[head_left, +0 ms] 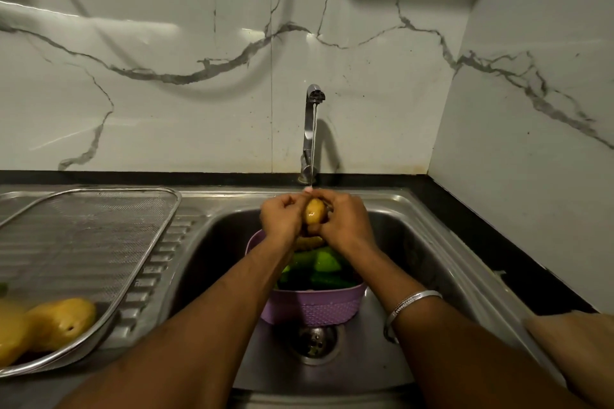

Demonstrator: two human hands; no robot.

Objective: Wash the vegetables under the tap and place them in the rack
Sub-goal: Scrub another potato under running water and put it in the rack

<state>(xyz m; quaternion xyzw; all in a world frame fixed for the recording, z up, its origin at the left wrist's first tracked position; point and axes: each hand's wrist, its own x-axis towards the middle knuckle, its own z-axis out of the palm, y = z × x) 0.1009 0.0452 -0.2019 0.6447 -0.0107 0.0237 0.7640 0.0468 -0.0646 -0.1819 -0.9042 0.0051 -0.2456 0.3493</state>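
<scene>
Stainless steel makes up the sink, its basin dull and wet, with a ribbed draining board pressed into the metal on the left. Over that board sits the rack, a shallow tray of fine wire mesh with a rounded steel rim. At its near corner lie two yellow vegetables, smooth, plump and glossy, touching each other.

Both hands meet under the chrome tap, where a thin thread of water falls onto the fingertips. The left hand and the right hand are curled around a small potato pressed between them; its skin is pale yellow-brown, oval and shining wet. Fingers of both hands close over its sides and top, leaving the near face bare.

Directly below the fingers stands a lilac plastic basket with a perforated, woven-look wall, resting on the basin floor just behind the round drain. Inside it lie green vegetables, waxy and blocky. A plain silver bangle circles the right wrist. Behind, the wall is white marble with grey veins.
</scene>
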